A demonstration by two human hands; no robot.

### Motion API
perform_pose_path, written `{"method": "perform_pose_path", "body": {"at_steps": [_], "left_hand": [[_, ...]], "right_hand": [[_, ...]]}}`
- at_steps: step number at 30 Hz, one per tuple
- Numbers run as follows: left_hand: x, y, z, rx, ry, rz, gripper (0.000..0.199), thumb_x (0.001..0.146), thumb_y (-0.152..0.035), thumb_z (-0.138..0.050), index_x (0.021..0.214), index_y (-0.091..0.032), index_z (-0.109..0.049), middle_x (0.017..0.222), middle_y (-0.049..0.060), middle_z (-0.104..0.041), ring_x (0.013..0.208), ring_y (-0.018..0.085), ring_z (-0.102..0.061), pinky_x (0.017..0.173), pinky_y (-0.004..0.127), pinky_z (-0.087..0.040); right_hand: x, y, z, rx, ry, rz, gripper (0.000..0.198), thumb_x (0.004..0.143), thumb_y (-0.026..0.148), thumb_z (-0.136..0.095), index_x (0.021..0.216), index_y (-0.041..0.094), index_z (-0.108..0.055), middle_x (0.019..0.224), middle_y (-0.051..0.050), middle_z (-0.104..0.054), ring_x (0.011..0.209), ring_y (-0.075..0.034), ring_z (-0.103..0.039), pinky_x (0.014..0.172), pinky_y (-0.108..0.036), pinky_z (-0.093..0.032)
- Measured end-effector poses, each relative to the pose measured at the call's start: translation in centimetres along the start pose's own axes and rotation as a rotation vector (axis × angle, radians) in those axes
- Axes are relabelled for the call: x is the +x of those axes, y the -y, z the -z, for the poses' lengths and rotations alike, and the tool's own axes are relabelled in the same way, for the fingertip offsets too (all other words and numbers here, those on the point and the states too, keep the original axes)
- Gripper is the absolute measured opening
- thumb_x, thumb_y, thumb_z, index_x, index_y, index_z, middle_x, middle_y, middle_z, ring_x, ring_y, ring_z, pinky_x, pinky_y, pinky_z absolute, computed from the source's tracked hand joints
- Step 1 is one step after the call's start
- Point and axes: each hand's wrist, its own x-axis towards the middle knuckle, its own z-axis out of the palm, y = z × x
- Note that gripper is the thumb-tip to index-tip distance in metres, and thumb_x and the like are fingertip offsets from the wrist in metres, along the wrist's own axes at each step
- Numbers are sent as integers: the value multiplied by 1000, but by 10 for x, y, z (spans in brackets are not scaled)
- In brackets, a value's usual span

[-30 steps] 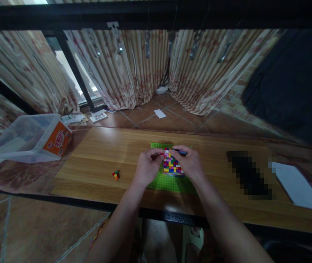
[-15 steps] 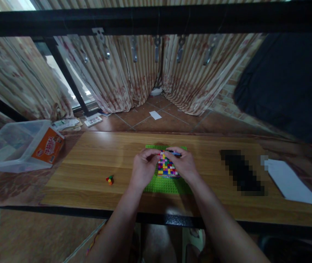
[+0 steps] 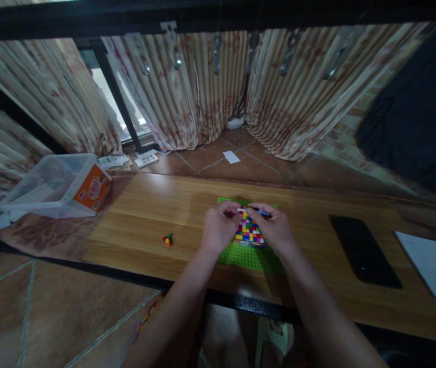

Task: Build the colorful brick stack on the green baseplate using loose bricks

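A block of many-coloured toy building bricks [image 3: 250, 233] stands on a green studded baseplate [image 3: 236, 255]. My left hand [image 3: 221, 226] is at the block's far left, its thumb and fingers pinched together. Beside those fingertips shows a small whitish piece; whether it is held or part of the block I cannot tell. From the right, my right hand [image 3: 276, 227] reaches to the block's far edge with fingers closed. A dark blue strip shows by its fingers. Both hands hide the far part of the block. Several joined small bricks [image 3: 167, 240] lie on the wooden table to the left.
On the wooden table [image 3: 137, 220], a black flat slab [image 3: 365, 250] and a white sheet [image 3: 432, 266] lie to the right. A clear plastic bin [image 3: 60, 189] with an orange label is at the left. A dark bar [image 3: 202, 18] with metal hooks crosses overhead.
The whole view has shifted, so the table and hands appear further right and tilted. Both hands stay at the far part of the brick block, in nearly the same pose.
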Motion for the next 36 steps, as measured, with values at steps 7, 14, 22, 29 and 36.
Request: {"method": "perform_pose_path", "body": {"at_steps": [7,14,22,29,36], "left_hand": [[-5,-4,2,134,-23,-29,27,75,-9,-65,100,-18,-69,82,3,-75,75,15,-69,75,27,-54],[-7,-8,4,170,-27,-44,28,78,-7,-63,104,-17,-66,86,4,-76,78,16,-71,79,30,-56],[-11,-15,4,244,-25,-45,27,81,-9,-61,106,-18,-66,87,4,-76,82,17,-72,81,30,-56],[-11,-14,5,270,-28,-37,27,81,-10,-61,106,-18,-65,88,4,-76,85,19,-72,84,33,-55],[-14,-12,7,257,17,-65,33,81,-10,-60,112,-18,-64,91,4,-77,85,18,-72,85,33,-55]], "right_hand": [[-2,8,3,-55,3,6,35,76,53,-66,85,21,-76,80,-4,-75,75,-21,-66,71,-33,-49],[-2,13,3,-203,-22,105,37,81,53,-61,90,20,-75,88,-7,-76,82,-24,-68,76,-36,-50],[-4,17,-5,-471,-48,198,39,83,51,-58,96,18,-74,97,-12,-74,92,-27,-67,84,-41,-50],[-4,18,-9,-483,-72,149,37,80,49,-62,93,18,-76,92,-12,-74,86,-27,-68,80,-41,-50],[-3,15,-10,-424,-62,130,37,78,51,-62,91,19,-76,88,-10,-74,82,-25,-68,77,-39,-51]]}}
